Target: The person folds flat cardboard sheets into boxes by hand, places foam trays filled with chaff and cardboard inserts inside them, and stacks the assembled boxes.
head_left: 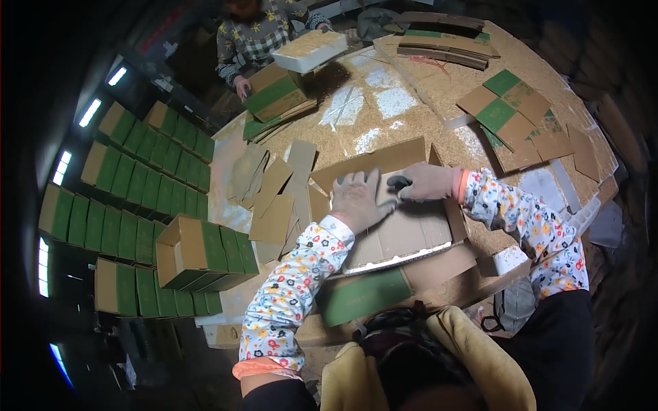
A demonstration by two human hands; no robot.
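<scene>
In front of me on the table stands an open cardboard box (411, 154), its green and brown front flap (367, 296) folded down toward me. Inside lies a flat grey-brown cardboard sheet (404, 236), with a white edge (401, 259) showing beneath it along the near side. My left hand (358, 200), in a grey glove, rests on the sheet's left part with its fingers spread. At the far right part of the sheet, my gloved right hand (428, 183) has its dark-tipped fingers curled in. Whatever those fingers pinch is hidden.
Loose cardboard pieces (274, 181) lie left of the box. Many green and brown boxes (137, 178) are stacked further left. Across the table, a person (253, 41) holds a white tray (312, 51) above another box (277, 92). Flattened cartons (514, 113) lie at right.
</scene>
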